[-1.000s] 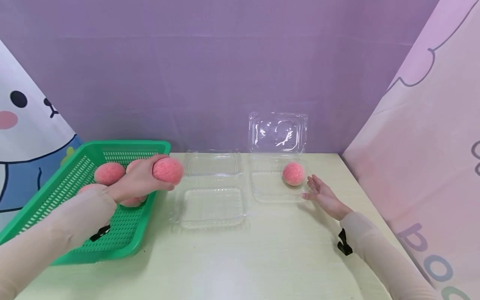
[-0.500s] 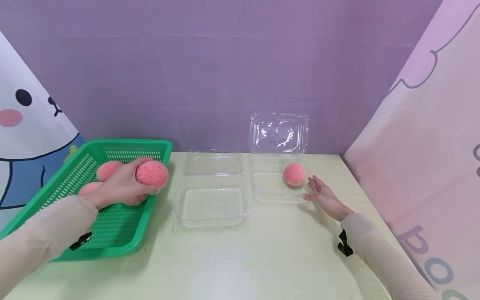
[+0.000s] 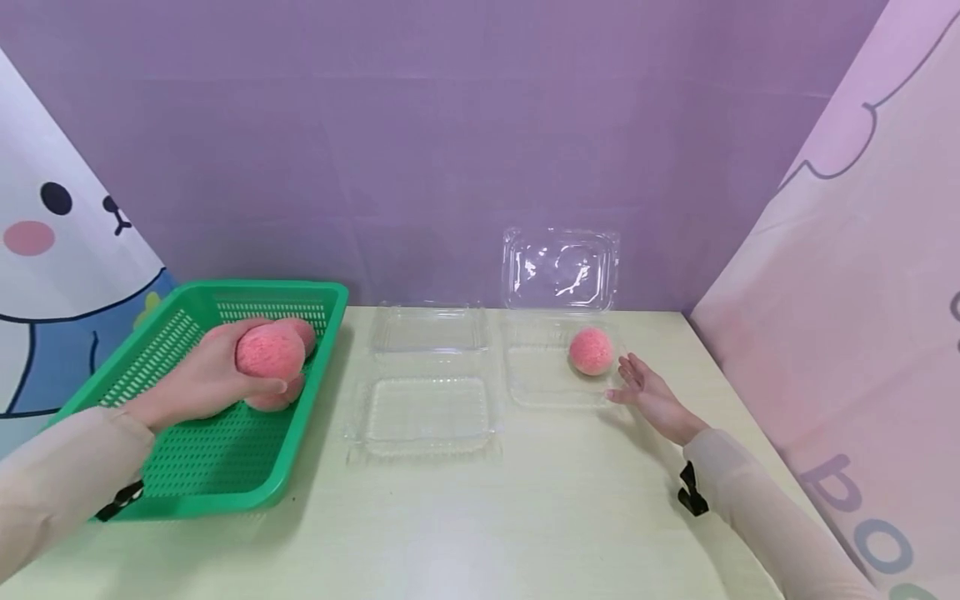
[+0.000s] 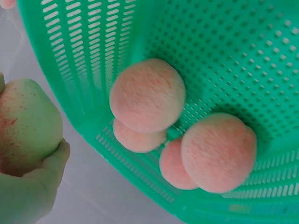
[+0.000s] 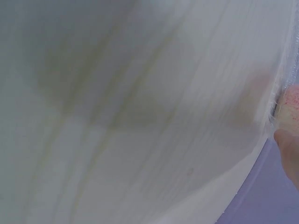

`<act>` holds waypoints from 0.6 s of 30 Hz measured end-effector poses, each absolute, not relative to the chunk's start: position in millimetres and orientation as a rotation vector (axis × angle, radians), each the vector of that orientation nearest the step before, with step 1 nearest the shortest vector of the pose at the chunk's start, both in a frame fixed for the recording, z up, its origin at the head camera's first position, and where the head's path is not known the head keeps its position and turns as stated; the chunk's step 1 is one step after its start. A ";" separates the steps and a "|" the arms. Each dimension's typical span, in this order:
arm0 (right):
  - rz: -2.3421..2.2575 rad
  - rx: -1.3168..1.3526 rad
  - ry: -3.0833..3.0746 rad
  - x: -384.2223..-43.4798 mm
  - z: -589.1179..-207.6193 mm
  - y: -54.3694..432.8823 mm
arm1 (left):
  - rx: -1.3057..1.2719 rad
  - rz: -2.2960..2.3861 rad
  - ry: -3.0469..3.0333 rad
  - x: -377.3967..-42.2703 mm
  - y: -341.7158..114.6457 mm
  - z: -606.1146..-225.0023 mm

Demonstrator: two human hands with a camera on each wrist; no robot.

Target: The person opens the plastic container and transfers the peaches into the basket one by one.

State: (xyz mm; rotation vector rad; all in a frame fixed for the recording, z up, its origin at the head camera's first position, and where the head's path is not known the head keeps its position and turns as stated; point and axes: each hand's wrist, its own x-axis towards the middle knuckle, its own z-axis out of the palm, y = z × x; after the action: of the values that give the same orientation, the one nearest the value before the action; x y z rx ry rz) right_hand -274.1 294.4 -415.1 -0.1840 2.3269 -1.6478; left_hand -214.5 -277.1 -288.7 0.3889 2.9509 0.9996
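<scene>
My left hand (image 3: 198, 375) grips a pink, fuzzy peach (image 3: 270, 352) above the green basket (image 3: 279, 487). In the left wrist view the thumb curls against this held peach (image 4: 29, 126), off to the side of the basket's rim. Several more peaches (image 4: 148, 95) lie clustered in the basket. On the right, a single peach (image 3: 591, 351) sits in a clear plastic clamshell box (image 3: 536, 392) whose lid stands upright. My right hand (image 3: 651, 400) has its fingers extended at this box's right side, holding nothing. The right wrist view shows mostly tabletop, with a fingertip beside the box.
A second clear clamshell box (image 3: 427, 417) lies spread open between the basket and the first box. A purple cloth wall (image 3: 450, 167) rises behind the table (image 3: 450, 525), and printed panels stand at both sides.
My left hand has moved left with the peach, from the basket's right rim to over the peaches inside. The right hand has stayed beside the box.
</scene>
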 end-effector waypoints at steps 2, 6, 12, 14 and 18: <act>-1.651 -0.183 2.324 -274.0 -415.6 294.5 | 0.367 0.963 2.949 -211.3 -282.5 -288.2; -1.652 -0.176 2.326 -273.0 -416.8 294.8 | 0.307 0.873 2.960 -204.2 -294.9 -289.3; -1.655 -0.176 2.323 -273.5 -417.8 293.7 | 0.315 0.878 2.941 -197.4 -315.7 -294.5; -1.654 -0.174 2.323 -273.6 -417.0 293.2 | 0.282 0.866 2.932 -195.6 -321.4 -297.7; -1.654 -0.166 2.323 -273.8 -416.2 291.7 | 0.237 0.864 2.904 -192.2 -334.1 -309.3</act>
State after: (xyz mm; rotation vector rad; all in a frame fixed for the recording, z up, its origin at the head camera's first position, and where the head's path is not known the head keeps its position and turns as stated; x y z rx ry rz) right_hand -273.8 291.7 -416.2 -0.1665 2.3232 -1.6535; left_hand -192.2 -334.1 -309.3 0.2375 2.9043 0.8639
